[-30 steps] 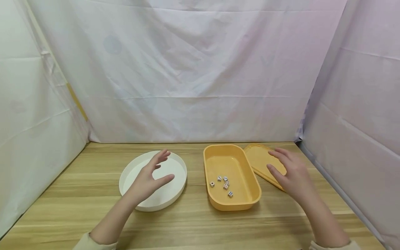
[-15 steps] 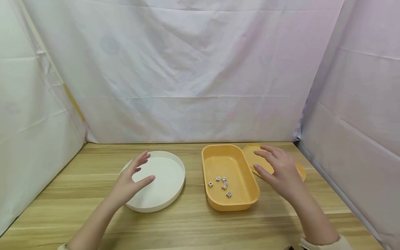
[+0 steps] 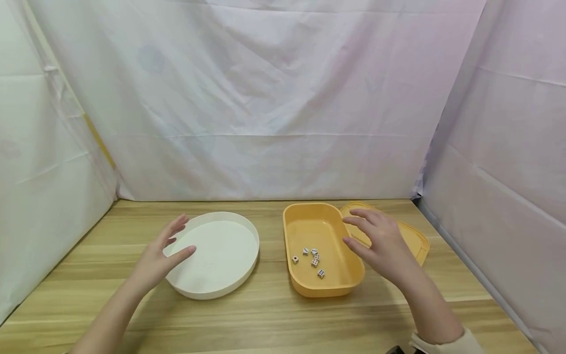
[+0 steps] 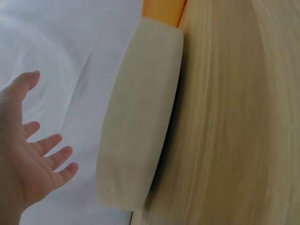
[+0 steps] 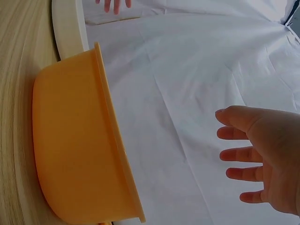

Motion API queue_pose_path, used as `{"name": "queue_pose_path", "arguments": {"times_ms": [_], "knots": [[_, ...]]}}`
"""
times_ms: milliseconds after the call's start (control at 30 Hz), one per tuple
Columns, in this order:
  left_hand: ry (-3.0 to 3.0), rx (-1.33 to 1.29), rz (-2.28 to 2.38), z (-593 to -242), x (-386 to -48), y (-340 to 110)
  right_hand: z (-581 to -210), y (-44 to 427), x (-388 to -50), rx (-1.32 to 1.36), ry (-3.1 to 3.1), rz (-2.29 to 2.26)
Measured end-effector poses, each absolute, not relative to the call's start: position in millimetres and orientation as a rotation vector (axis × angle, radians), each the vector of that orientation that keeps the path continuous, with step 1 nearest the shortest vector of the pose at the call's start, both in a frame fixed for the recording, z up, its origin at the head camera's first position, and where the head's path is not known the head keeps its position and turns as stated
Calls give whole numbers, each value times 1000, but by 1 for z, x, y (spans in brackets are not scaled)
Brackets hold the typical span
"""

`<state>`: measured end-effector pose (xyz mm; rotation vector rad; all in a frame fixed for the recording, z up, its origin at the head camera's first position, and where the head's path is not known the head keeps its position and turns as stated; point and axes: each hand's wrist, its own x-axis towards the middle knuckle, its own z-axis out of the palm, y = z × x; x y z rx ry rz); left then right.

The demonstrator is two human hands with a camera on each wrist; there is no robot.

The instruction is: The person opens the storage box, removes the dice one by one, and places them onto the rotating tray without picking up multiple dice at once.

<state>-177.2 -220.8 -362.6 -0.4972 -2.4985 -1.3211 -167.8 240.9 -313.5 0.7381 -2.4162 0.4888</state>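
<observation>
My left hand [image 3: 158, 254] hovers over the left edge of a round white tray [image 3: 216, 258], thumb and fingers spread apart, holding nothing. In the left wrist view the tray's side wall [image 4: 140, 112] stands apart from that hand [image 4: 33, 154]. Over on the right, my right hand [image 3: 380, 243] is in the air by the right rim of a yellow rectangular box [image 3: 327, 291], its fingers relaxed and nothing in them. Several small white dice [image 3: 315, 263] lie on the box's floor, towards its near left. Under and behind the right hand lies a flat yellow lid [image 3: 413, 241], partly hidden.
A wooden table [image 3: 265, 324] carries everything. White cloth [image 3: 265, 98] hangs behind it and along both sides. Bare wood shows between the tray and the box. A small dark object [image 3: 395, 350] shows at the bottom edge near the right sleeve.
Both hands have moved left: the left one from over the tray's middle to its left edge, the right one from over the lid towards the box. Dice, box and tray stay put.
</observation>
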Motion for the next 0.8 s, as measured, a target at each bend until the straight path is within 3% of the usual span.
{"name": "queue_pose_path", "arguments": {"times_ms": [800], "knots": [[-2590, -391, -1496, -391, -190, -283, -338, 209, -176, 768, -2654, 459]]}}
